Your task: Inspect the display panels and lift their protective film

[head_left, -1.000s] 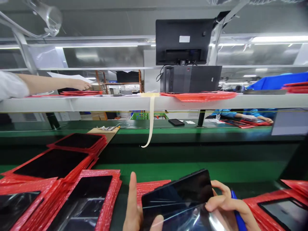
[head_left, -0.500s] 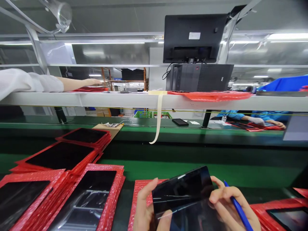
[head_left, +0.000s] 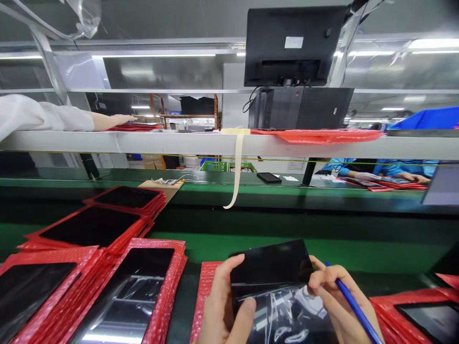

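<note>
1. The dark tablet is low in the middle of the view, held up between both hands above the green belt. Its lower part shines with glare and runs off the bottom edge, so the whole shape cannot be seen.
2. The left hand grips the tablet's left side, thumb on the front. The wrist is cut off at the bottom.
3. The right hand pinches the tablet's right edge with its fingertips and also holds a blue pen. The pen's far end runs out of the picture.
4. A red bubble bag lies under the left hand, mostly hidden.
5. To the left, more red bubble bags lie in piles with dark tablets on top. One is shiny, so its screen is hard to read.
6. At the far right another red bag holds a tablet, cut off by the edge.
7. Up on the white shelf, another person's arm in a white sleeve reaches to a red pile. A black monitor stands there, seen from its back.
</note>
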Demonstrator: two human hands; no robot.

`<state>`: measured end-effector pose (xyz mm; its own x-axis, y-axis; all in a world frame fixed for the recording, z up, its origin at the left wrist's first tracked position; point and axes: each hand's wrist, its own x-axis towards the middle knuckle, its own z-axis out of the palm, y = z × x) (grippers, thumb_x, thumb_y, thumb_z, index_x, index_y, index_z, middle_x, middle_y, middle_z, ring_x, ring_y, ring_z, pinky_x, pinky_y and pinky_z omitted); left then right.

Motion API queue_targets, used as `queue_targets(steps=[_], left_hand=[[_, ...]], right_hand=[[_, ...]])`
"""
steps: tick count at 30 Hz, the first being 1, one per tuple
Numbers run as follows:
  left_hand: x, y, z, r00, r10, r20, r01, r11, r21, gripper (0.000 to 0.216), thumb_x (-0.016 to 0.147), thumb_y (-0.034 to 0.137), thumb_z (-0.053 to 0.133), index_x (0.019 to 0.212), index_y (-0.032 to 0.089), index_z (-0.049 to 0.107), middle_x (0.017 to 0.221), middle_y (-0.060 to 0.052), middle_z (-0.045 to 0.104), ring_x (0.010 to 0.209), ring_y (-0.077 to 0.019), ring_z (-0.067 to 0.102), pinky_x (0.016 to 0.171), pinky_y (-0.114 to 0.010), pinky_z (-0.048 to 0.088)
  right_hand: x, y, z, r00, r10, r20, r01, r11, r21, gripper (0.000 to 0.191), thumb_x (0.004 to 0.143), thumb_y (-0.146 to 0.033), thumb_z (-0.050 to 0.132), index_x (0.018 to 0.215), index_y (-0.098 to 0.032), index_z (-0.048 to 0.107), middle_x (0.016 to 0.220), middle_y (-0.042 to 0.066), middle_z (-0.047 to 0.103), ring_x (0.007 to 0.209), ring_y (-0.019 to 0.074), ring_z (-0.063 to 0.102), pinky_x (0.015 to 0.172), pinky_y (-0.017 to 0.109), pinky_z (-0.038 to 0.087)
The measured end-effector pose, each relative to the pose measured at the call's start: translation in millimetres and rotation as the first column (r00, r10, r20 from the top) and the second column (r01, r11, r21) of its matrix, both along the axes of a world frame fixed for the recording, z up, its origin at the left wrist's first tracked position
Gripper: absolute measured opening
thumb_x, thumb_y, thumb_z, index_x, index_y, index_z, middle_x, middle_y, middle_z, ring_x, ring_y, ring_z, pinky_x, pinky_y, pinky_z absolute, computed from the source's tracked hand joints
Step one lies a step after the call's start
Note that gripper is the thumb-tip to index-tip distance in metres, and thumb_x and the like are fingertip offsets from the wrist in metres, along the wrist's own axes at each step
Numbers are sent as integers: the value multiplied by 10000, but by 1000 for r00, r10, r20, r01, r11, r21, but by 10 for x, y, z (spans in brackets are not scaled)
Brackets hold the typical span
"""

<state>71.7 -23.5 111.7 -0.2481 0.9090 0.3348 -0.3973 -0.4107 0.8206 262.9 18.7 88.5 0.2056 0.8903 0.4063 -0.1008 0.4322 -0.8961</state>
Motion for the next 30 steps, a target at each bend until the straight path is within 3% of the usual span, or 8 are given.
queue_targets(steps=[3, 5, 9, 13, 17, 23, 28, 30], left_hand=[[-70, 45, 18, 936, -298, 185, 302, 953, 7, 448, 775, 432, 674, 1186, 262, 617, 1095, -62, 708, 1073, -256, 628, 923, -337, 465], [-99, 79, 23, 849, -406, 337, 439, 898, -26, 481, 798, 448, 621, 1234, 251, 576, 1034, -81, 719, 1050, -281, 636, 947, -411, 444], [-122, 145, 46, 811, -401, 426, 467, 883, -59, 446, 878, 359, 495, 1295, 202, 513, 1031, -89, 711, 1117, -270, 593, 1012, -409, 374], [-130, 201, 52, 792, -440, 423, 504, 862, -48, 415, 928, 309, 408, 1328, 211, 466, 973, -71, 720, 1081, -253, 611, 1004, -416, 377], [-132, 232, 27, 803, -415, 427, 490, 868, -78, 409, 935, 285, 404, 1334, 207, 447, 936, -60, 726, 1061, -239, 619, 994, -401, 388], [-131, 272, 12, 802, -398, 445, 482, 872, -89, 424, 923, 296, 438, 1336, 204, 467, 1033, -71, 716, 1101, -256, 603, 1022, -430, 374], [-115, 322, -31, 888, -312, 337, 367, 924, -111, 366, 908, 321, 460, 1229, 217, 602, 1256, -44, 636, 1311, -228, 417, 1124, -370, 232], [-106, 342, -64, 936, -215, 278, 261, 956, -138, 344, 910, 322, 458, 1192, 234, 634, 1362, 1, 556, 1382, -186, 294, 1150, -320, 140]], right_hand=[[13, 4, -2, 997, 35, -76, -39, 998, -46, 245, 706, -343, 763, 739, -273, 531, 644, -34, 594, 1108, 225, 538, 1102, 380, 273], [41, 13, -26, 987, 41, -153, -54, 995, -80, 281, 673, -361, 785, 720, -271, 523, 627, -39, 560, 1170, 218, 501, 1094, 333, 285], [83, 14, -38, 937, -28, -347, -49, 976, -211, 366, 565, -356, 843, 650, -267, 498, 642, -44, 575, 1279, 185, 434, 1021, 241, 368], [46, 2, 82, 834, -195, -516, -2, 934, -357, 472, 394, -340, 880, 674, -276, 506, 755, -32, 679, 1297, 222, 444, 995, 308, 444], [0, 35, 156, 762, -272, -588, -4, 905, -424, 482, 398, -305, 848, 743, -291, 512, 835, -32, 723, 1262, 212, 503, 1094, 339, 375], [38, 79, -10, 821, -242, -517, -13, 897, -441, 427, 583, -343, 766, 936, -318, 528, 949, -18, 727, 1235, 230, 539, 1117, 408, 368], [64, 146, -147, 983, -86, -163, 43, 967, -250, 363, 543, -368, 827, 743, -284, 536, 744, -47, 626, 1284, 245, 477, 1045, 254, 409], [41, 190, -173, 995, -77, -57, 64, 978, -198, 367, 560, -403, 818, 779, -287, 547, 820, -37, 652, 1265, 254, 494, 1011, 243, 434]])
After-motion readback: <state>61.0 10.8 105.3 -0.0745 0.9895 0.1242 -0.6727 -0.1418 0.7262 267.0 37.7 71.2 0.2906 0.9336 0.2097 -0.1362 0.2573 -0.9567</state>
